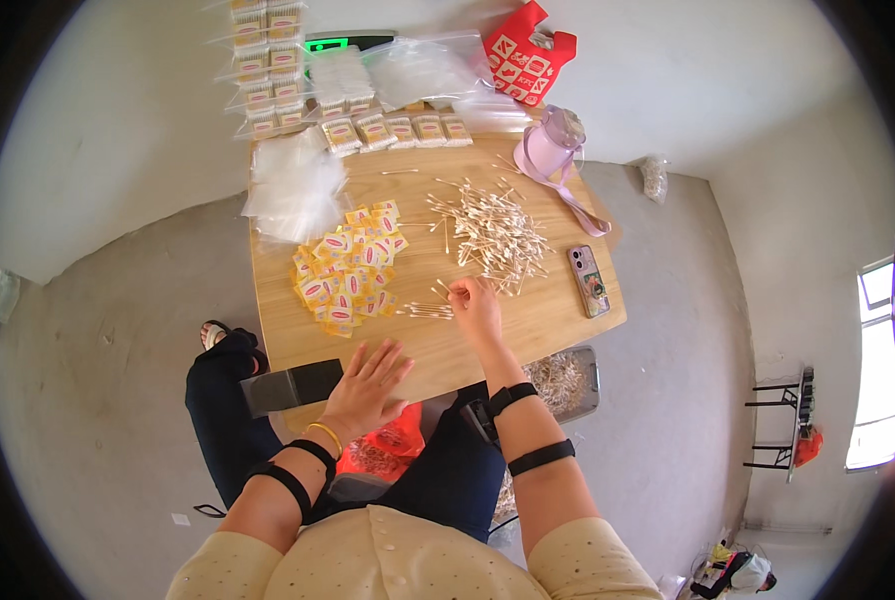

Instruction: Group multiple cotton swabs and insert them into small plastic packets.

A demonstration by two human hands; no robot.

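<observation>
Where cotton swabs (497, 230) are laid out: one wooden tabletop (447, 360)

While a few swabs lie side by side in a short row (424, 311), the right hand (475, 305) is held curled at its right end, a swab apparently pinched at the fingertips; the exact grip cannot be told.

Left hand (367, 385): opened, palm down, fingers spread, over the near edge beside a dark flat box (312, 385); contact cannot be told.

Loose swabs: heaped just beyond the right hand, presumably for short reaching.

Yellow-and-white cards (347, 270): piled left of the heap, likely kept separate to avoid mixing.

Clear bags (295, 190): stacked beyond the cards.

Filled packets (387, 131): lined up toward the far edge, seemingly to leave the middle usable.

Lilac flask (552, 140), phone (588, 281): set right of the heap; reach on that side is hampered by the flask's trailing strap (579, 210).

Red bag (530, 55): placed behind.
</observation>
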